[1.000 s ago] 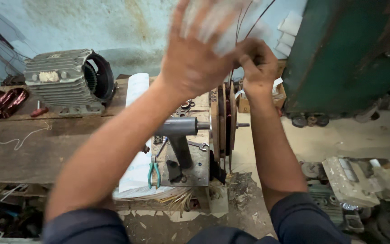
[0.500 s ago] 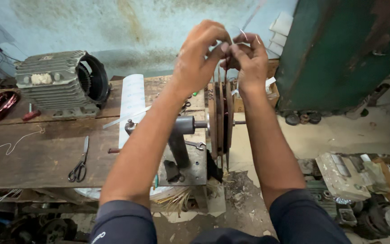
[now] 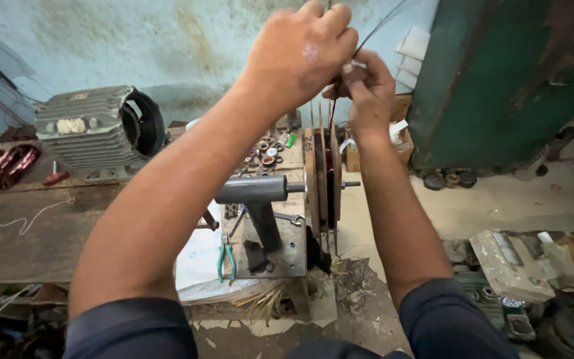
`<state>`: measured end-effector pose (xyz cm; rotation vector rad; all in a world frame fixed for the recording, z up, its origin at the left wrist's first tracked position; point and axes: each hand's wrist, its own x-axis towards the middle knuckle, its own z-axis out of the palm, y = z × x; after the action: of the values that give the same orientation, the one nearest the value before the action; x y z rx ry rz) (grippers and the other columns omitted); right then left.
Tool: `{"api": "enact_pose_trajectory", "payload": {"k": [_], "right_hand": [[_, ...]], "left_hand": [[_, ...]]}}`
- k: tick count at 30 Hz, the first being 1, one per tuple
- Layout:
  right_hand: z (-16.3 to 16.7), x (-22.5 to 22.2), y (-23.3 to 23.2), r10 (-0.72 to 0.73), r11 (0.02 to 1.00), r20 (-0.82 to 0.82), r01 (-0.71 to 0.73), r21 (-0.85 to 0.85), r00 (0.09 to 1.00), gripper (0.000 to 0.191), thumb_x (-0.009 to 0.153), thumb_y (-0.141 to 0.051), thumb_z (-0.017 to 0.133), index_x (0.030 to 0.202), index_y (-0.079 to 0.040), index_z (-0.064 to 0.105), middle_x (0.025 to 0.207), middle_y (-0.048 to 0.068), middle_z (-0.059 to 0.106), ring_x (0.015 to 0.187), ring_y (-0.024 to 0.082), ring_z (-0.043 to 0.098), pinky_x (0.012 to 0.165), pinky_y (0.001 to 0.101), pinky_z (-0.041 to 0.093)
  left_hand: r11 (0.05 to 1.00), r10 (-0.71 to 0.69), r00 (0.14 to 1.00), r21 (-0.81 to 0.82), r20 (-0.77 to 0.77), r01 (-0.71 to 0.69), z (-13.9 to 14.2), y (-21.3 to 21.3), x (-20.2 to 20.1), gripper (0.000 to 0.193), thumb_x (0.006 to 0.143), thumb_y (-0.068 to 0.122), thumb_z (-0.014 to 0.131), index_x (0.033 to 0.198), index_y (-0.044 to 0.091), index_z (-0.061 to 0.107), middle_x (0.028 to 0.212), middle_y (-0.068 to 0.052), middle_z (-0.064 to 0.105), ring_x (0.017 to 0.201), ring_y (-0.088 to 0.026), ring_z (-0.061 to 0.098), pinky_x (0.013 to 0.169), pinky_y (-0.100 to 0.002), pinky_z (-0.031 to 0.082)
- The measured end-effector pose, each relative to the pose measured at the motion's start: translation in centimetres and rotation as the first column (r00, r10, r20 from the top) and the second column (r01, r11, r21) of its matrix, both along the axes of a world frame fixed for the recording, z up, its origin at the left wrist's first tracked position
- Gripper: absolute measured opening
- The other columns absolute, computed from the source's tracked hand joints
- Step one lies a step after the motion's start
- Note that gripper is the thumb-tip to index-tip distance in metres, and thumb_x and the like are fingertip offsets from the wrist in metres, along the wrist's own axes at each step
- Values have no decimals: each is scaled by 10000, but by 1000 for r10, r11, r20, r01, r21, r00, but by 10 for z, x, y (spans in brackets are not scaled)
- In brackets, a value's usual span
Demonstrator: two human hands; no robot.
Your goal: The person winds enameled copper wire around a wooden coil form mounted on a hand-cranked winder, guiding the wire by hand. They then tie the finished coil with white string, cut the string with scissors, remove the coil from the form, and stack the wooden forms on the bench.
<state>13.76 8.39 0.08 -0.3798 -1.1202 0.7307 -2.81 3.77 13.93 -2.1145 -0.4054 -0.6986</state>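
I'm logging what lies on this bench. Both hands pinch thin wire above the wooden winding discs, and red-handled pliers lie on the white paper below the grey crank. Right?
Not quite: the pliers have green handles, not red, as the head view shows. The rest holds: the left hand and right hand pinch thin wire above the wooden winding discs, below the grey crank.

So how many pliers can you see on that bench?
1: pliers with green handles lie on the metal base plate, below the left forearm. Others may be hidden behind the arms.

Left hand (image 3: 298, 56), a second ago open and blurred high over wooden winding discs (image 3: 321, 178), now closed beside right hand (image 3: 367, 90), both pinching thin wire (image 3: 381, 26).
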Motion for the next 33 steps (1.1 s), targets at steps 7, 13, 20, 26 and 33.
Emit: {"api": "enact_pose_trajectory", "payload": {"k": [7,13,20,26,33], "right_hand": [[6,-12,2,-283,951,0,281,126,959,150,943,92,654,1050,-5,615,889,55,682,785,112,643,678,269,526],[-2,-4,1,-142,981,61,132,141,988,71,991,24,626,1053,27,660,922,49,718,836,118,686,773,287,560],[17,-6,-8,-137,980,-20,138,141,990,123,1028,16,640,1143,47,671,873,45,673,759,116,622,668,267,501],[24,-8,-2,-127,980,-41,131,151,991,276,894,73,609,1142,-46,584,881,21,679,750,94,651,643,261,543],[5,-3,9,-250,955,151,218,202,956,47,1015,45,641,975,24,625,862,47,703,781,102,666,706,265,551]], "left_hand": [[989,-119,971,63,-208,135,21,-7,12,103,842,219,731,767,149,724,1133,3,596,1082,-220,598,732,-343,539],[989,-73,965,105,-253,103,32,-3,24,81,849,230,752,830,154,735,1272,-19,594,988,-235,657,739,-393,556],[978,-198,965,27,-175,205,29,-11,6,540,836,191,770,1355,318,698,1511,-91,479,868,-304,660,603,-409,558],[989,-85,963,93,-257,113,30,-13,-1,116,904,244,718,1017,218,725,1155,1,605,1007,-231,625,768,-393,542],[944,-66,948,287,-313,160,27,9,15,101,828,272,677,788,191,723,972,40,633,1064,-186,586,929,-385,476]]}}
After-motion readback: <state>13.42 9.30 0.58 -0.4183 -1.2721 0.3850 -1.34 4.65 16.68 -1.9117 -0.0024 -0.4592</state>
